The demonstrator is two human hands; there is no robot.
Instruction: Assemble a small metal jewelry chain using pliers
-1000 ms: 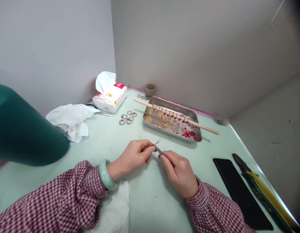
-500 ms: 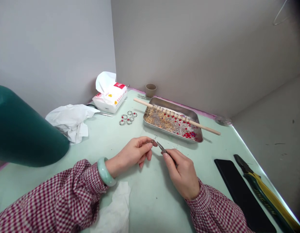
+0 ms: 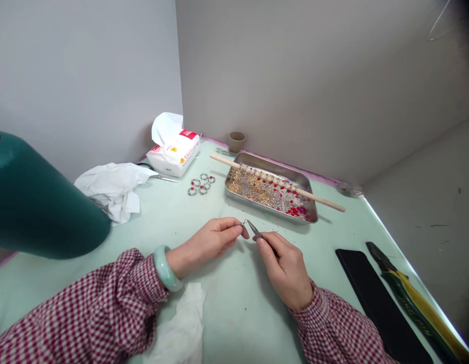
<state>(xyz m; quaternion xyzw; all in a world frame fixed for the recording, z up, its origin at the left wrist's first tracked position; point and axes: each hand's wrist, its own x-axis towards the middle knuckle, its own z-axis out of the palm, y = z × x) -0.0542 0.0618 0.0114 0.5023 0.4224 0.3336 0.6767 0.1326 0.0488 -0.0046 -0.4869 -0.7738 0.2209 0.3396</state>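
Note:
My left hand [image 3: 215, 240] is closed, pinching a small piece of thin wire [image 3: 245, 221] between thumb and forefinger. A tiny loop of it sticks up past the fingertips; the rest is hidden in the hand. My right hand [image 3: 282, 263] wraps round slim pliers [image 3: 254, 230], whose pointed tips meet the wire or lie right beside it. Behind the hands, several small beaded rings [image 3: 201, 184] with red beads rest on the table. A metal tray [image 3: 268, 207] of gold, clear and red beads stands further back, with a wooden stick [image 3: 321, 199] carrying wire rings across it.
On the left are a big green cylinder [image 3: 45, 202], crumpled tissue [image 3: 109, 187], scissors [image 3: 166, 178] and a tissue pack [image 3: 174, 154]. A small cup [image 3: 236, 141] stands behind. At right lie a black flat case [image 3: 378, 303] and yellow-green pliers [image 3: 412, 298]. Another tissue [image 3: 181, 328] lies in front.
My left hand has turned and its lower fingers have curled in. The wire's end has tipped toward the plier tips, which now meet or nearly meet it; before, they were apart.

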